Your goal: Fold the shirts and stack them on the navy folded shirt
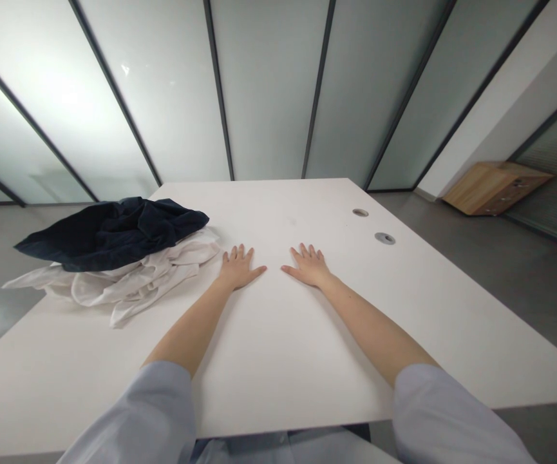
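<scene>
My left hand [238, 268] lies flat on the white table [278, 361], fingers spread and nothing in it. To the right of it, my right hand [308, 265] also rests palm down on the tabletop with its fingers apart. The two thumbs point toward each other across a small gap. Just left of my left hand is a crumpled white cloth [138, 283], its near corner spread on the table. A crumpled dark navy cloth [114, 233] is heaped on top of the white one and hides part of it.
Two round cable grommets, a far one [360, 212] and a nearer one [385, 238], are set in the table's right side. Both cloths overhang the left edge. Frosted glass panels [268, 90] stand behind the table. A wooden cabinet [493, 187] is on the floor at right.
</scene>
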Demonstrator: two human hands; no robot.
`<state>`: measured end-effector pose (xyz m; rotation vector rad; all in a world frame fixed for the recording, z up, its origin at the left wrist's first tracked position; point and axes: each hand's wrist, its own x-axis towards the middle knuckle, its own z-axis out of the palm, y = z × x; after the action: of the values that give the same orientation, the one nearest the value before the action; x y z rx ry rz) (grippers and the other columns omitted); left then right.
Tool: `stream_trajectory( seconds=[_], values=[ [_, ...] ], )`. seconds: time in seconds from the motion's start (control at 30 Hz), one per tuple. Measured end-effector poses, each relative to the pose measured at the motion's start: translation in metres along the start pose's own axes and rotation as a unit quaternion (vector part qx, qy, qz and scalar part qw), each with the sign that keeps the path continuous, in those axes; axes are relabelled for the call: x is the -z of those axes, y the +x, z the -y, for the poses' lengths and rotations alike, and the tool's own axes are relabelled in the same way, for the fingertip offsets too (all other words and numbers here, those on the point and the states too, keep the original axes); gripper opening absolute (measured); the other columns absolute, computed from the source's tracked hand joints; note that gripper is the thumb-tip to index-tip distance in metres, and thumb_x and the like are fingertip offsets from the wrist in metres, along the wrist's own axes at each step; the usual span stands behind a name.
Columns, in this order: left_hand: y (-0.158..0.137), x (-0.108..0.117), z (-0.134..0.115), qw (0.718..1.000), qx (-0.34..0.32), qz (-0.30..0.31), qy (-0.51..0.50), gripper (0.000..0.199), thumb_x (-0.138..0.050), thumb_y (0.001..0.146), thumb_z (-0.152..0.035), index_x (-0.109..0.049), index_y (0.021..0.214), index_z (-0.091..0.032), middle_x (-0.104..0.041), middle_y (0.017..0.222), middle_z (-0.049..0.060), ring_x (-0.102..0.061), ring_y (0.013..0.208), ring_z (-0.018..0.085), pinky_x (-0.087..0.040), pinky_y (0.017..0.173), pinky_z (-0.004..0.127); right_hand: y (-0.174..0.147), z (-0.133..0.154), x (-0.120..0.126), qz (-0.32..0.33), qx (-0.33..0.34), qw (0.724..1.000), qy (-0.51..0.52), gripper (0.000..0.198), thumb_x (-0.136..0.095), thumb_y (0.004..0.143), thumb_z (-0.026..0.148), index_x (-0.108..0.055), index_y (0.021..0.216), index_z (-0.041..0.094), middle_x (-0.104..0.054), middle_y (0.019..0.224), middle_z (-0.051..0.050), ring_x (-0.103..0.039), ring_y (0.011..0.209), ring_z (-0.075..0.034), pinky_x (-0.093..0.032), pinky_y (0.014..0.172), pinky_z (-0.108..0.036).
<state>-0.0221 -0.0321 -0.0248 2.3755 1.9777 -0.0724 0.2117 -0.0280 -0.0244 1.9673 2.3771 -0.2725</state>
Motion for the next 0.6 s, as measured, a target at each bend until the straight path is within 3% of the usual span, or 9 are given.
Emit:
stream_trajectory(
  seconds=[0.6],
  values=[
    [-0.0009, 0.0010, -0.0010, 1.000, -0.001, -0.002, -0.002, 0.092, -0.017, 0.082, -0.079, -0.024, 0.151, -0.018, -0.016, 0.158, 0.016, -0.015, 0.144, 0.037, -0.015, 0.113, 0.056, 0.0009, -0.0009, -0.0010, 0.002, -0.001, 1.000, 0.001, 0.095, -0.020, 0.080, 0.082, -0.019, 0.153, 0.022, -0.009, 0.160, -0.014, -0.007, 0.144, -0.038, -0.008, 0.113, -0.055]
  ],
)
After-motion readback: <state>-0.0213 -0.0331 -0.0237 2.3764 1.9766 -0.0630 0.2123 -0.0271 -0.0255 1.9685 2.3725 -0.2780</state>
